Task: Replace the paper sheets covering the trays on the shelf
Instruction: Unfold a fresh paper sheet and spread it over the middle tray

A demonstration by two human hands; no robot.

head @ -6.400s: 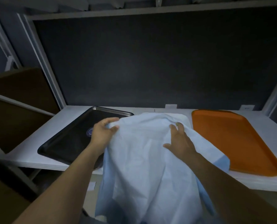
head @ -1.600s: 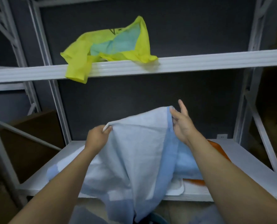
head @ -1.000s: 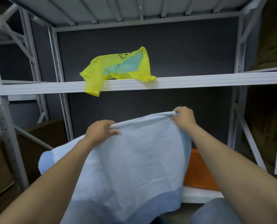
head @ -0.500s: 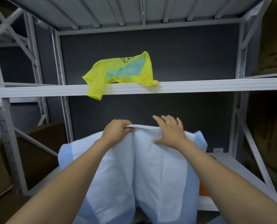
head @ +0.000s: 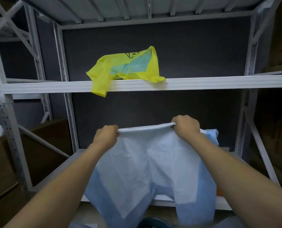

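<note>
Left hand and right hand each grip the rolled top edge of the pale blue paper sheet, fingers curled round it — the sheet hangs between and below both hands, draping over the lower shelf; above and beyond the hands, a yellow bag lies on the upper shelf, one corner overhanging its front edge.

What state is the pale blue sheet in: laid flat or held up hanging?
Held up and hanging. The left hand and right hand grip the top edge of the sheet; the rest drapes down.
</note>
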